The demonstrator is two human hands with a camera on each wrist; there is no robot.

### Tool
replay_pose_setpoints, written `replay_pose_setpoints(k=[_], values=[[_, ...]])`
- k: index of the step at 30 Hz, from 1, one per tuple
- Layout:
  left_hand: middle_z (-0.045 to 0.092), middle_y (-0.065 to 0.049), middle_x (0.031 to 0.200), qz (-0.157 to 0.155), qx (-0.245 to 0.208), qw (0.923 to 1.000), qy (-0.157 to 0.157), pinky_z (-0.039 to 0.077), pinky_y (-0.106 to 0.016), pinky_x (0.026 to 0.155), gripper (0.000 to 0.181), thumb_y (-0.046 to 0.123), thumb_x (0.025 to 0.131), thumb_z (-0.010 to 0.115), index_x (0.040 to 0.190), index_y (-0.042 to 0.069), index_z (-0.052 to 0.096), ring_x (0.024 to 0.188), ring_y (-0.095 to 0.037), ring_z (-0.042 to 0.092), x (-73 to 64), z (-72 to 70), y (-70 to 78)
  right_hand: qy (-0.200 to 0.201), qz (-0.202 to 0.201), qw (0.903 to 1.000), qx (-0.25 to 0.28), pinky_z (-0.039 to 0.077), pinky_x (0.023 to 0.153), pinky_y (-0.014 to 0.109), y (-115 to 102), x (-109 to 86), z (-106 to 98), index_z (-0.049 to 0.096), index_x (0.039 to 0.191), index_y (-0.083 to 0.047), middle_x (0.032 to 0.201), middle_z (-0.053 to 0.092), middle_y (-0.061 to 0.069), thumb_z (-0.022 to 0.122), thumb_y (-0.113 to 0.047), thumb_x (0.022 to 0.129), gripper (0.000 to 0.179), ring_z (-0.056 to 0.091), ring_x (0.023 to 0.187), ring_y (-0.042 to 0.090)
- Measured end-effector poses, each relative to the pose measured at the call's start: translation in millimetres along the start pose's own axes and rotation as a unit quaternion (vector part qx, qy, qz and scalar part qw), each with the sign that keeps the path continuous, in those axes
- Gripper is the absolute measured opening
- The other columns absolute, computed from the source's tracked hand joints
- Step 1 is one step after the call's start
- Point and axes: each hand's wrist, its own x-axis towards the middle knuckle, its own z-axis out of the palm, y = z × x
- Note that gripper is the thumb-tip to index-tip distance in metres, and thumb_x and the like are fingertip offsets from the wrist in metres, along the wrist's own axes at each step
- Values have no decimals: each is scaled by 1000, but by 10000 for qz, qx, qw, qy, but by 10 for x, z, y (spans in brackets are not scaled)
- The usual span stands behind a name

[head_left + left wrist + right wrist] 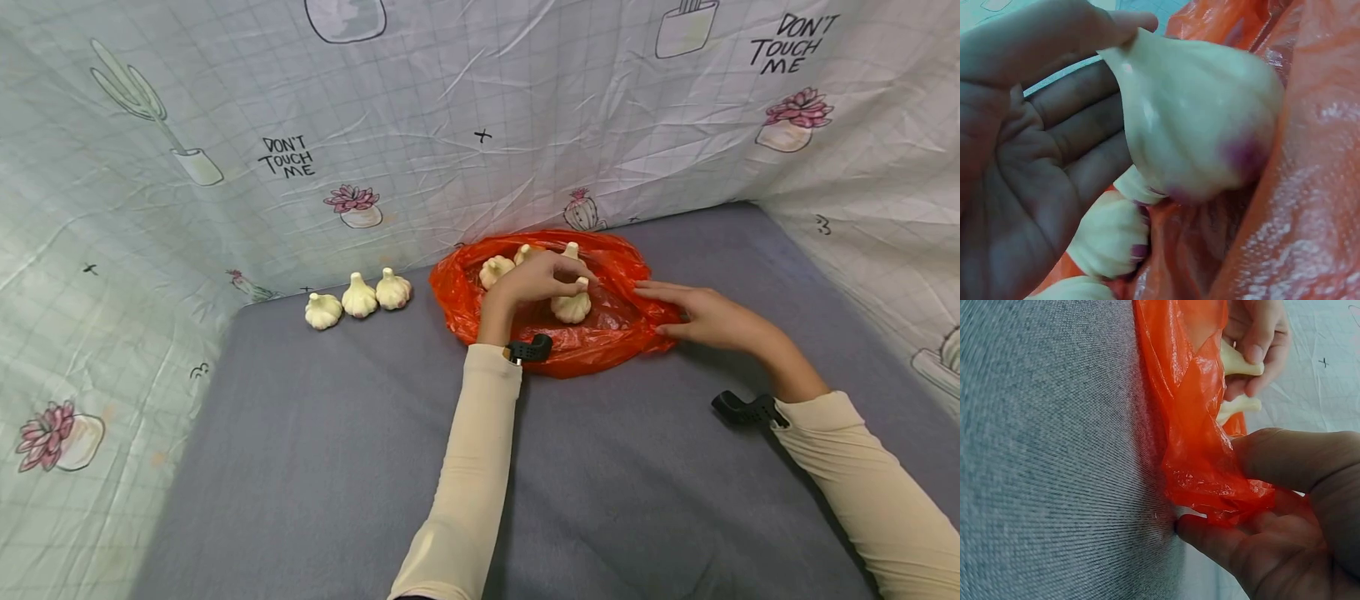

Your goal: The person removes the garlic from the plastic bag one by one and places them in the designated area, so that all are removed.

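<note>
An orange-red plastic bag [592, 357] lies spread on the grey surface with its mouth gaping upward. My left hand [534, 279] reaches over the bag and pinches a garlic bulb [1204, 112] by its stem between thumb and fingertips. That bulb hangs root end down, close to the bag's wall. More garlic bulbs [496, 271] sit in the bag around my left hand, partly covered by it. At the bag's right end, my right hand [708, 317] holds the crumpled edge [1210, 481] between the thumb and the fingers.
Left of the bag, three garlic bulbs [359, 297] stand in a row near the back edge of the grey cloth surface [322, 450]. A printed curtain [420, 142] closes off the back and both sides.
</note>
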Motion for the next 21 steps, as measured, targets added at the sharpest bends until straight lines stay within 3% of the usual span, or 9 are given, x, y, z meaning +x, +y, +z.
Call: replay_pose_setpoints(k=[4,9,15,21], values=[[73,2,114,-139,-92,9998,-50,46,-20,95,29,24,99,69,122,8,74,107,-10,61,13,45,-16,-7,38,10000,-15,33,109,66,8,2,3,51,147,0,156,41,25,73,-4,93,59,37,141,50],[73,-5,110,-107,-524,9984,206,49,-21,96,25,18,96,73,116,4,70,106,-12,66,6,72,-36,30,-28,9999,-109,34,108,66,22,7,10,51,147,0,155,42,25,73,-5,93,58,38,140,50],[69,1,94,-167,-29,9977,652,49,-21,83,15,22,92,78,98,10,73,88,-11,61,-39,30,-48,36,-49,9999,-81,34,108,65,27,13,4,52,147,0,154,42,25,73,-6,93,58,38,140,50],[74,4,88,-175,47,9965,813,48,-21,77,6,18,90,81,92,12,80,83,-9,61,-68,17,-46,-25,13,10000,-34,34,109,65,33,16,-2,51,147,-1,155,41,25,73,-5,93,59,37,141,50]])
